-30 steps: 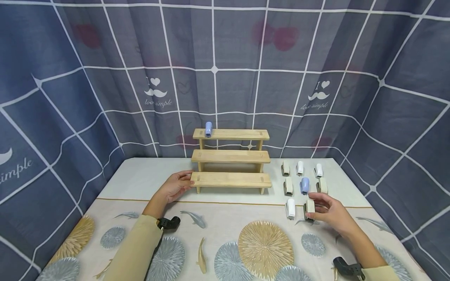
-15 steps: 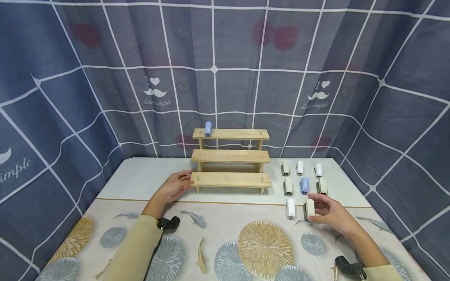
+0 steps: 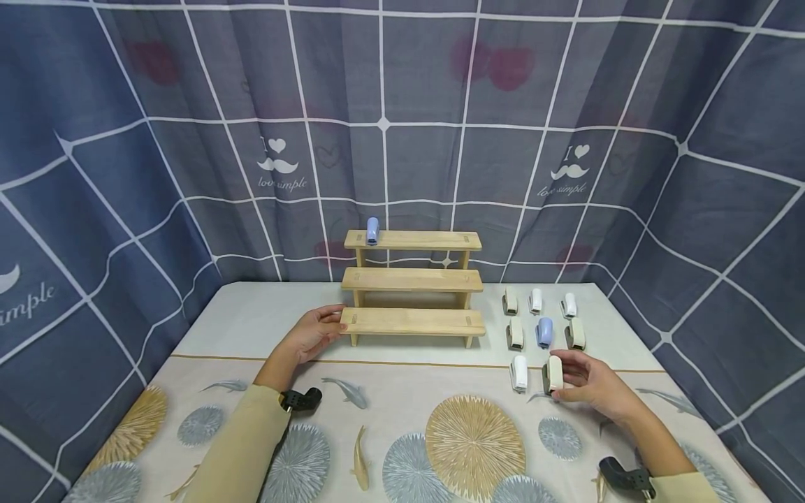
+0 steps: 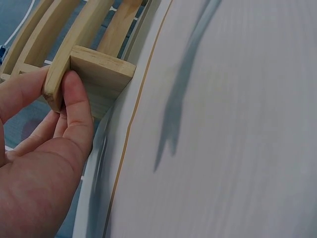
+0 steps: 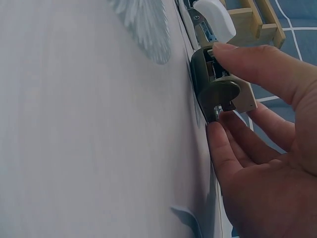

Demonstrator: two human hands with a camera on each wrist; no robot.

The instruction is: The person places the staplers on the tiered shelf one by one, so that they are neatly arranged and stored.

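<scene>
My left hand [image 3: 312, 334] pinches the left end of the lowest board of a three-step wooden stand [image 3: 411, 320], thumb and fingers on opposite faces in the left wrist view. At the right, my right hand [image 3: 588, 377] holds a cream stapler [image 3: 554, 374] with a dark base between thumb and fingertips. Up close in the right wrist view, the thumb is at one end of the dark stapler base [image 5: 202, 74] and a fingertip at the other. Beside it stands a white stapler [image 3: 518, 373]. A blue stapler [image 3: 373, 231] rests on the top board, near its left end.
Behind the right hand stand several more small staplers in rows: a blue stapler [image 3: 544, 332], cream staplers [image 3: 515, 333] and white staplers [image 3: 536, 301]. A patterned cloth [image 3: 352, 461] covers the table's front part. Dark grid curtains [image 3: 415, 161] hang around the back and sides.
My right hand has shifted slightly toward me, its thumb moving from the front of the cream stapler to its near right corner. The left hand and stand stay put.
</scene>
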